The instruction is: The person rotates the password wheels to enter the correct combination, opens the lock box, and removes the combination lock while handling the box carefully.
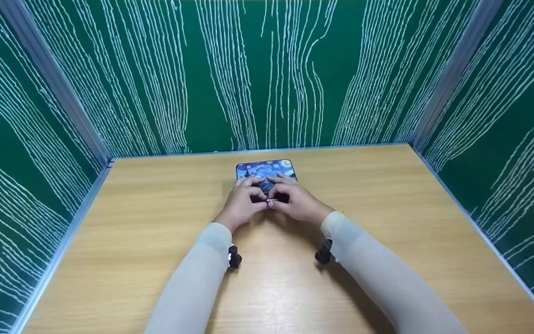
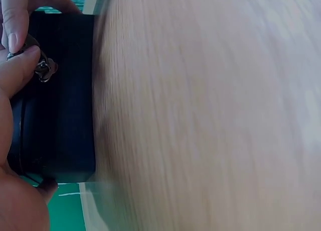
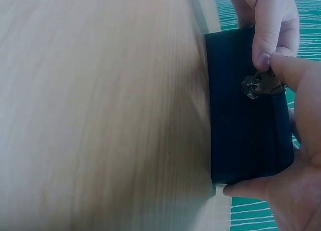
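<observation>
A dark box (image 3: 246, 140) with a swirling blue night-sky painting on its lid (image 1: 264, 169) sits on the table, its front face toward me. A metal clasp (image 3: 270, 84) is fixed to the middle of that front. My left hand (image 1: 243, 204) pinches the clasp from the left between thumb and index finger, its other fingers spread along the lid and side. From the right, thumb and index finger of my right hand (image 1: 301, 204) pinch at the same clasp, while its remaining fingers rest on the box. The fingertips partly hide the clasp.
The wooden table (image 1: 155, 195) runs around the box. Behind it and on both sides stand green panels (image 1: 211, 93) with wavy white lines, joined by grey metal posts (image 1: 454, 69). A small black camera (image 1: 324, 252) is strapped to each wrist.
</observation>
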Motion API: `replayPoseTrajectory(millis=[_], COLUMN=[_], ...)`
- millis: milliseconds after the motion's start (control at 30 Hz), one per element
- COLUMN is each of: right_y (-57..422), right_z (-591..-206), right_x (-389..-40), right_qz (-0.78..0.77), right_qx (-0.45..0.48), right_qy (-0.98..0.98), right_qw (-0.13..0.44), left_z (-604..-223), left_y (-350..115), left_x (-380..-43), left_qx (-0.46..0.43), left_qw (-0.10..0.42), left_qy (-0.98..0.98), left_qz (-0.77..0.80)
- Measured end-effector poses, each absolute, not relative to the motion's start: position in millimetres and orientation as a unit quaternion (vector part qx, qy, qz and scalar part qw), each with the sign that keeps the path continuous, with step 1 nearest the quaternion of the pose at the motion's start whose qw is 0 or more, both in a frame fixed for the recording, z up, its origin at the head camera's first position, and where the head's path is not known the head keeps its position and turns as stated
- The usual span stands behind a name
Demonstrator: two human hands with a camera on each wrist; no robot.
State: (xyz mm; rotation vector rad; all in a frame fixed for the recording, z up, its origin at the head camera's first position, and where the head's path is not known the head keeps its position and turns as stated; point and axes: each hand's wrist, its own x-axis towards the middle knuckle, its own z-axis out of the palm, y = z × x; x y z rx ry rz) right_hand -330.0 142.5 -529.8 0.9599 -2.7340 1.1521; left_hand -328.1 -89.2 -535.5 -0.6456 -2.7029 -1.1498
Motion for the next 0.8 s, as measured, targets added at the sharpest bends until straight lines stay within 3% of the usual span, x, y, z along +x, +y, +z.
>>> replayPoseTrajectory(millis=[800], right_y=[140.8], right_z=[-527.9], right_x=[-327.8], right_qz=[0.366], right_qx=[0.308], right_qy=[-0.878], right_qw=[0.015], left_z=[-536.0], left_y=[-89.4], left_x=[-327.1], left_qx=[-0.208], left_qw=[0.068], left_qy=[-0.899], left_qz=[-0.380])
